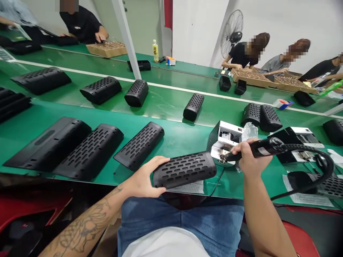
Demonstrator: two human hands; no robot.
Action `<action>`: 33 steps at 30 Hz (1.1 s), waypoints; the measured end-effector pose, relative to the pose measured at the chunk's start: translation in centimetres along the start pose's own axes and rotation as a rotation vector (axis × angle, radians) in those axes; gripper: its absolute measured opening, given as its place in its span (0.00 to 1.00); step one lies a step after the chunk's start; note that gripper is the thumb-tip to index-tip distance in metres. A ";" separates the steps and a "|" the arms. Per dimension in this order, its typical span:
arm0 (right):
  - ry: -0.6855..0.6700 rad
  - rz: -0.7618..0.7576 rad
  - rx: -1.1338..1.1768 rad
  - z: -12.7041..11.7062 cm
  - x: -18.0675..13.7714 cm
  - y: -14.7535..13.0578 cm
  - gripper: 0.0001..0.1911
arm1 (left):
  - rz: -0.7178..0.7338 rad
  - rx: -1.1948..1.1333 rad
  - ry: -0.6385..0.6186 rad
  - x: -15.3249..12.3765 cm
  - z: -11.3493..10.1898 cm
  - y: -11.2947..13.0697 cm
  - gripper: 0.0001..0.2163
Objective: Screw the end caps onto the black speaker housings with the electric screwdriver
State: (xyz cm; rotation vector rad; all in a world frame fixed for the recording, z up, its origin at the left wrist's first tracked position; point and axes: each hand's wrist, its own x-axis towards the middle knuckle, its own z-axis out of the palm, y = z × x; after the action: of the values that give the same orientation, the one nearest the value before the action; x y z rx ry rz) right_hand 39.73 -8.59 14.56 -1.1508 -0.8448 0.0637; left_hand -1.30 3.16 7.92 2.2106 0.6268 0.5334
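My left hand (143, 178) grips the left end of a black perforated speaker shell (184, 169) and holds it level at the near edge of the green table (182, 137). A black electric screwdriver (258, 148) with a coiled cable (323, 167) is in my right hand (249, 160). Its tip points left toward the shell's right end, just in front of a small silver and black screw feeder box (223, 141).
Several more black perforated shells (139, 144) lie on the near table and on the green belt (163, 103) behind it. A second black box (294, 141) stands at the right. Across the belt, people work over cardboard trays (107, 48). A fan (232, 32) stands beyond.
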 end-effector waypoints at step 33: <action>-0.284 0.270 0.497 -4.8 -9.0 -6.6 0.15 | -0.559 -1.480 -0.174 1.0 13.3 11.6 0.37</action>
State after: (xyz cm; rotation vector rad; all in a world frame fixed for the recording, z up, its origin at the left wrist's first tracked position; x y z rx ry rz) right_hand 33.92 -19.31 14.32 -0.7847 -0.8539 0.6377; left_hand 9.91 -10.50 8.69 0.6330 0.4539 0.3012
